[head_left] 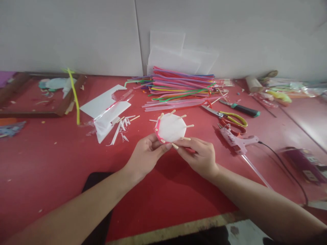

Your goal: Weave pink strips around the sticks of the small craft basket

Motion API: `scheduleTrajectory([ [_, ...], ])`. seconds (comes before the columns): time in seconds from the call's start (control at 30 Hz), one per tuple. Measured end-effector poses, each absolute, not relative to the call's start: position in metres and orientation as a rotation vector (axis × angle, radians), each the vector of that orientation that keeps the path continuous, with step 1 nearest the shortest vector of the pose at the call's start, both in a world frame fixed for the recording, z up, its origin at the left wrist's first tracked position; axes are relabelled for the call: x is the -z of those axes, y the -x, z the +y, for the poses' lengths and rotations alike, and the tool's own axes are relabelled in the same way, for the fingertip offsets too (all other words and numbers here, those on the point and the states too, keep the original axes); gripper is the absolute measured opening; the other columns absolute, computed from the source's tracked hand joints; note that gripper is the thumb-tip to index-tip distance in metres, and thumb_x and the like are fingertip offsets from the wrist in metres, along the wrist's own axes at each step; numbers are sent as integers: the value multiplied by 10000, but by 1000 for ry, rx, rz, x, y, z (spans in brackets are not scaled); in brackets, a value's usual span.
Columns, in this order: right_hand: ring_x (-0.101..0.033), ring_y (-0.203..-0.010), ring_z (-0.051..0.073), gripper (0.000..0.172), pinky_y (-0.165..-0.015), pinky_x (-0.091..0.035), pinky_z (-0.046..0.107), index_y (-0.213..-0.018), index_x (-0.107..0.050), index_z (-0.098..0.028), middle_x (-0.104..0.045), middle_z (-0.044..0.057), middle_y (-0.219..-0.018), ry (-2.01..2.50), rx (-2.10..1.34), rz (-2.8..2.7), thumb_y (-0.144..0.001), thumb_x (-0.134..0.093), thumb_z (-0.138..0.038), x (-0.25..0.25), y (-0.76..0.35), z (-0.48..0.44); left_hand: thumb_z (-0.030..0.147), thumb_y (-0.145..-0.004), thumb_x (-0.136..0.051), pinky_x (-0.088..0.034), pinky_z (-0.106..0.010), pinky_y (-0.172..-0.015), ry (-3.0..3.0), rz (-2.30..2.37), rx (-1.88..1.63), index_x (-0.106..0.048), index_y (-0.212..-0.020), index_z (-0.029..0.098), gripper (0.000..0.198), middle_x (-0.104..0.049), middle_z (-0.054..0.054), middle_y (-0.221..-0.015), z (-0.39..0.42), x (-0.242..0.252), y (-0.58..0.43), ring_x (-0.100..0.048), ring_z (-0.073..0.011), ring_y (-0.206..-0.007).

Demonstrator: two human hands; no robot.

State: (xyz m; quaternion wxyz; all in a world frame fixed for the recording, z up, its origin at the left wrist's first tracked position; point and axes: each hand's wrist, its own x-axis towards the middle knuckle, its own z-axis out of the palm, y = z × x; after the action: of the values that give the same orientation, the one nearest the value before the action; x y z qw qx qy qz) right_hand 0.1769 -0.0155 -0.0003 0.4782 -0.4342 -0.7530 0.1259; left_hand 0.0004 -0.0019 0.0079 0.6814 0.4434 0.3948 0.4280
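Between my hands is a white round disc (172,128) with several short wooden sticks standing around its rim. A pink pipe cleaner (158,131) runs along the sticks on the disc's left side. My left hand (148,151) is closed on the lower left edge, its thumb near the pipe cleaner's lower part. My right hand (199,154) pinches the lower right edge, fingers by a stick. The disc is held above the red table (163,190). Fingertips under the disc are partly hidden.
Behind lies a pile of coloured pipe cleaners (181,83). To the right are scissors (230,119), a cutter with a dark handle (242,109) and a pink glue gun (237,141) with its cord. White sheets (102,102) and paper scraps (122,127) lie left; a dark flat object (94,180) sits below my left forearm.
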Motion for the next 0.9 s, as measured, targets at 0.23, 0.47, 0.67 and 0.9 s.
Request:
scheduleTrajectory([
  [0.23, -656, -494, 110, 159, -486, -548, 197, -746, -586, -238, -712, -23, -640, 1128, -194, -1747, -793, -737, -229, -1, -176, -19, 254, -767, -787, -557, -311, -894, -974, 881, -952, -713, -975, 190, 230, -794, -64, -981, -3, -8, 0, -738, -201, -923],
  [0.47, -721, -704, 140, 387, -610, -609, 226, -1070, -481, -263, -695, -23, -790, 1117, -626, -1504, -793, -749, -224, 16, -175, -19, 212, -776, -780, -541, -277, -904, -983, 873, -1002, -714, -1088, 228, 319, -786, -41, -1030, -4, -4, 1, -723, -179, -947],
  [0.67, -745, -812, 160, 346, -678, -644, 255, -1126, -542, -257, -716, 27, -956, 1023, -619, -1576, -830, -705, -185, 16, -179, -16, 227, -770, -788, -540, -258, -811, -1066, 910, -1037, -732, -1078, 230, 313, -788, -33, -978, -4, -7, 3, -712, -166, -858],
  [0.9, -745, -794, 142, 296, -696, -643, 223, -1107, -624, -247, -747, 23, -949, 1030, -493, -1702, -834, -699, -159, 10, -183, -14, 194, -761, -793, -505, -212, -710, -1132, 936, -1053, -763, -1004, 250, 251, -776, 3, -845, -3, -10, 4, -654, -121, -730],
])
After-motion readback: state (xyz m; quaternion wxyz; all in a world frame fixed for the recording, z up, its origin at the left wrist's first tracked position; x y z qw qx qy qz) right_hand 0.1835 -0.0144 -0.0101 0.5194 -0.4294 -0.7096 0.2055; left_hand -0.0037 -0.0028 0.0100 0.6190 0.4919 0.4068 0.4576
